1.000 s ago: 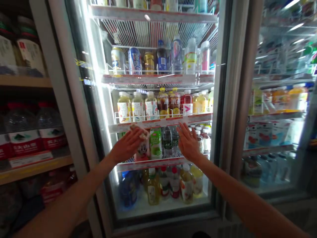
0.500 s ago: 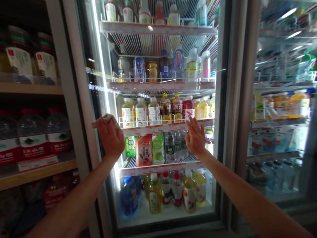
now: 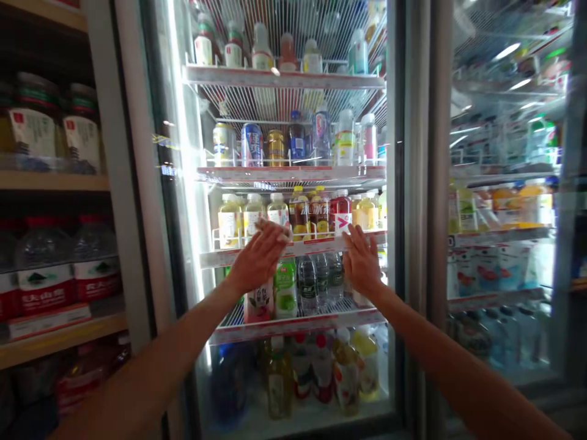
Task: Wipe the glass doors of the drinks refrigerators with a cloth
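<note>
A pale cloth (image 3: 285, 233) shows at the fingertips of my left hand (image 3: 257, 260), which presses it against the glass door of a lit drinks fridge. My right hand (image 3: 362, 261) lies against the same glass with its fingers spread and nothing in it. Behind the glass, a red bottle (image 3: 342, 211) stands near the right fingertips. Part of a green-labelled bottle (image 3: 286, 290) shows just below the cloth. My left hand covers some of the pink-labelled bottle (image 3: 259, 305).
Wire shelves (image 3: 284, 76) inside the fridge carry several bottles and cans. To the left, an open shelf (image 3: 59, 339) holds large water bottles (image 3: 48, 269). Another glass-fronted fridge with cartons (image 3: 502, 269) stands at the right, past a metal door frame (image 3: 415, 183).
My left hand has swept the cloth to the right, from the door's left edge to its middle. My right hand stays on the glass. The view has shifted slightly.
</note>
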Motion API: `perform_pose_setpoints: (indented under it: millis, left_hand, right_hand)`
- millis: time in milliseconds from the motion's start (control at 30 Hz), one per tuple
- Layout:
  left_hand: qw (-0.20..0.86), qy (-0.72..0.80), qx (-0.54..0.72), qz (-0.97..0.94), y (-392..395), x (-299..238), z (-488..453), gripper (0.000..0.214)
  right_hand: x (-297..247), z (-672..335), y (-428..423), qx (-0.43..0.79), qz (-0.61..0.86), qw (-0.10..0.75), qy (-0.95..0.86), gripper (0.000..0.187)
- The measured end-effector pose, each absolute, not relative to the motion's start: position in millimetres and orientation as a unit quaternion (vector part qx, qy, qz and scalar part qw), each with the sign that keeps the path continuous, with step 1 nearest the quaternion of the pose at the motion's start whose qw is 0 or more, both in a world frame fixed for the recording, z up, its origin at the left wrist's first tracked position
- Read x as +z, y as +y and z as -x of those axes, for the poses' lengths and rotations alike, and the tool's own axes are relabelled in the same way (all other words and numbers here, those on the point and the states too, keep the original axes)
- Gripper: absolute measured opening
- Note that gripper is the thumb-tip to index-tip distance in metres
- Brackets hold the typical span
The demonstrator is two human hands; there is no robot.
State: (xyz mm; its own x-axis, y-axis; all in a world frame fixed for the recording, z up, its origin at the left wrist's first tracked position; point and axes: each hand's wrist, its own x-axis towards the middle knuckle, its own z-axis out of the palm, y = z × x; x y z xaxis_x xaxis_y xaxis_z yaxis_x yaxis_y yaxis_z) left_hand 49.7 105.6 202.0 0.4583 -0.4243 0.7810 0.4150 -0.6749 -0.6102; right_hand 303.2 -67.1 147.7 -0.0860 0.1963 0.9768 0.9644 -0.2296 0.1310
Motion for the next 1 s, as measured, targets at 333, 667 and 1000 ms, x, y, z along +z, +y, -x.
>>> perform_pose_setpoints:
  millis: [333, 667, 1000]
  left_hand:
    - [0.413, 0.044, -0.482, 0.771, 82, 225, -103, 0.064]
    - [0.433, 0.080, -0.463, 0.769, 58, 243, -150, 0.062]
    - [0.415, 0.092, -0.428, 0.797, 30, 256, -195, 0.060]
  right_hand:
    - [165, -311, -76, -0.551, 0.569, 0.368, -0.487, 0.060]
    - [176, -327, -88, -0.561, 0.578, 0.375, -0.459, 0.057]
    - [183, -350, -104, -0.573, 0.568, 0.398, -0.436, 0.056]
